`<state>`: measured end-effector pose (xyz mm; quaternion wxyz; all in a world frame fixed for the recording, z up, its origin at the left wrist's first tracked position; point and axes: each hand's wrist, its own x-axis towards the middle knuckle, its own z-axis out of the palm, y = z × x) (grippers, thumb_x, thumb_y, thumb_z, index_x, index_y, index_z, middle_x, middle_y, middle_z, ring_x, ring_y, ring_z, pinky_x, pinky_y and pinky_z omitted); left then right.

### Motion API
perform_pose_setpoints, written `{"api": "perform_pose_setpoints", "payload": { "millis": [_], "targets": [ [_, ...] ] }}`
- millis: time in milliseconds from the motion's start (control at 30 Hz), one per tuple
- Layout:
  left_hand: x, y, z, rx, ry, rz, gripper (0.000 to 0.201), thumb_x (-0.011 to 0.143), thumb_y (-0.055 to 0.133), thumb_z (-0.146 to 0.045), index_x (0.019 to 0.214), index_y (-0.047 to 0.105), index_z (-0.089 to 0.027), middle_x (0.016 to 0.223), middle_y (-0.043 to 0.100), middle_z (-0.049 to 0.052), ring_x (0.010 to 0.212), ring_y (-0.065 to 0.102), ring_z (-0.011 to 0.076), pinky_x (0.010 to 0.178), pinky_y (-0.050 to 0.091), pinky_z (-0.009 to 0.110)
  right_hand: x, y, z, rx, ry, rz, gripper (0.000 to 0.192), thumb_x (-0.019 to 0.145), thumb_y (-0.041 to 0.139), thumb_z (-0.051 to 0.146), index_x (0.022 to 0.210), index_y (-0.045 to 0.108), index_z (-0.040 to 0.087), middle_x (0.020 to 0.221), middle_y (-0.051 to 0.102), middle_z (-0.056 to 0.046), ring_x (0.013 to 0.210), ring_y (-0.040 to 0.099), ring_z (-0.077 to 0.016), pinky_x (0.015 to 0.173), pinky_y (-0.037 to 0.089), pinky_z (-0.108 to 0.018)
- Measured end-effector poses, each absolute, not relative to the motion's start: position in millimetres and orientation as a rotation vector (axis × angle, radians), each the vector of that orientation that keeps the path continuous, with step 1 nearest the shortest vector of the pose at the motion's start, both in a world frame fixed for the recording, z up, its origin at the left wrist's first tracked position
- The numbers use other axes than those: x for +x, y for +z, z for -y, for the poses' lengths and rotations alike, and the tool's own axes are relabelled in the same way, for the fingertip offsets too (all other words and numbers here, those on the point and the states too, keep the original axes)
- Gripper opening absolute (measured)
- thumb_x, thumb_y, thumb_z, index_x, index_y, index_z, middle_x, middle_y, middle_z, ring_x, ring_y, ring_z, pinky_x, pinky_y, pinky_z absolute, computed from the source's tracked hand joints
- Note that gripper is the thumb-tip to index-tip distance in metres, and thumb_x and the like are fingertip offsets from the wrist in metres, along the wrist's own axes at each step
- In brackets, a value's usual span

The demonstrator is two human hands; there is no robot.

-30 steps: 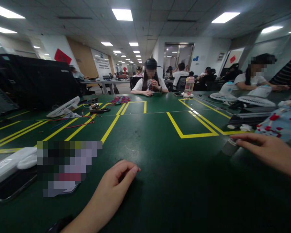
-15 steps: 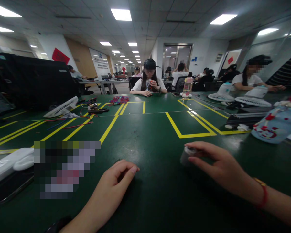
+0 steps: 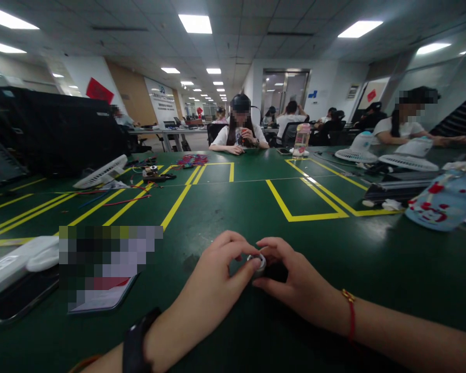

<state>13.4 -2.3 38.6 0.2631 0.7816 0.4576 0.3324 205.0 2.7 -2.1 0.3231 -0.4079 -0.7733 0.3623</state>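
hands meet low centre of frame over a small round white-capped cylinder (image 3: 258, 262), standing on the tabletop (image 3: 233, 207). right hand (image 3: 295, 280) cups it from the right, fingers curled around its dark body. left hand (image 3: 213, 282) comes in from the left, thumb and forefinger pinched on the pale top. so both sets of fingers are closed on that one piece. step in hand looks like twisting or opening the cap, one hand bracing, the other turning; judged next move calls for a firm hold on the body and a small rotation at the top.

surface: wide dark green tabletop with yellow tape boxes (image 3: 306, 199) mid frame. phone (image 3: 19, 295) and white power strip (image 3: 15, 261) lower left, patterned pouch (image 3: 442, 202) at right edge, white fans (image 3: 101, 173) left and right, loose wires (image 3: 120, 199) mid left.

room: open office, ceiling light panels, other people seated at the far side, one (image 3: 241, 134) top centre holding something small.
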Motion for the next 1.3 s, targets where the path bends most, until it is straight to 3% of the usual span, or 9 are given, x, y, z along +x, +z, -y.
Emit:
{"api": "perform_pose_setpoints", "payload": {
  "millis": [200,367,533,767,867,933,1000,1167,1300],
  "targets": [
    [6.1,26.2,-2.3,2.139,0.894,-1.398,0.013,0.085,0.063,-0.03,0.092,0.074,-0.03,0.091,0.059,0.001,0.086,0.056,0.0196,0.075,0.044,0.031,216.7,6.3,-1.3,-1.134,0.827,2.094,0.037,0.077,0.059,0.025,0.113,0.051,0.023,0.104,0.061,-0.002,0.091,0.059,-0.0111,0.083,0.048,-0.026],
    [8.1,4.2,-2.6,2.342,0.61,-1.443,0.016,0.083,0.064,-0.03,0.092,0.075,-0.035,0.1,0.061,0.002,0.093,0.053,0.0243,0.079,0.041,0.037,216.8,0.8,-0.9,-1.122,0.708,2.112,0.046,0.075,0.06,0.023,0.12,0.05,0.026,0.111,0.059,-0.001,0.097,0.057,-0.0108,0.086,0.047,-0.025],
    [-5.5,12.4,7.2,2.142,0.721,-1.441,0.027,0.086,0.059,-0.032,0.111,0.068,-0.031,0.1,0.06,0.003,0.092,0.055,0.023,0.08,0.043,0.035,256.0,6.2,-9.4,-1.258,0.506,2.077,0.046,0.079,0.059,0.035,0.123,0.051,0.028,0.117,0.058,-0.002,0.102,0.058,-0.0136,0.091,0.048,-0.029],
    [-49.2,5.5,21.8,1.723,0.822,-1.497,0.026,0.088,0.051,-0.042,0.1,0.067,-0.025,0.081,0.061,0.0,0.07,0.056,0.0177,0.061,0.043,0.026,405.1,1.2,-23.9,-1.936,0.093,1.732,0.057,0.078,0.054,0.053,0.127,0.05,0.023,0.106,0.063,-0.011,0.08,0.064,-0.0207,0.063,0.05,-0.03],
    [-50.7,0.8,17.3,1.584,0.837,-1.54,0.031,0.086,0.052,-0.045,0.103,0.064,-0.023,0.063,0.053,-0.004,0.059,0.052,0.016,0.053,0.039,0.024,422.7,-2.7,-23.6,-1.971,-0.098,1.767,0.063,0.076,0.054,0.056,0.128,0.048,0.02,0.115,0.058,-0.015,0.094,0.061,-0.027,0.074,0.048,-0.037],
    [-47.4,0.3,14.8,1.542,0.854,-1.536,0.033,0.085,0.053,-0.046,0.103,0.064,-0.021,0.062,0.053,-0.004,0.058,0.05,0.0155,0.052,0.038,0.023,404.4,-1.5,-20.9,-1.857,-0.396,1.805,0.073,0.071,0.058,0.058,0.13,0.045,0.017,0.129,0.049,-0.017,0.116,0.048,-0.0348,0.091,0.04,-0.047],
    [-44.2,0.7,14.2,1.54,0.856,-1.528,0.033,0.084,0.054,-0.047,0.101,0.065,-0.021,0.064,0.055,-0.004,0.058,0.05,0.0155,0.052,0.038,0.023,365.1,2.4,-16.1,-1.684,-0.528,1.917,0.072,0.07,0.06,0.059,0.129,0.047,0.02,0.135,0.043,-0.015,0.124,0.038,-0.0361,0.099,0.029,-0.053],
    [-45.4,1.0,17.6,1.607,0.824,-1.563,0.031,0.084,0.054,-0.047,0.1,0.065,-0.022,0.077,0.063,-0.001,0.063,0.052,0.017,0.057,0.04,0.025,237.9,8.4,-6.2,-1.303,0.193,2.416,0.041,0.079,0.056,0.053,0.117,0.057,0.038,0.127,0.05,0.0,0.116,0.044,-0.0211,0.094,0.035,-0.042],
    [-48.7,1.1,18.5,1.624,0.826,-1.568,0.029,0.085,0.054,-0.045,0.098,0.065,-0.023,0.077,0.064,-0.001,0.064,0.053,0.0177,0.059,0.04,0.025,201.8,11.4,-13.2,-1.23,0.435,2.432,0.021,0.086,0.051,0.042,0.09,0.067,0.03,0.101,0.061,0.001,0.097,0.051,-0.0147,0.086,0.038,-0.036]
  ]
}}
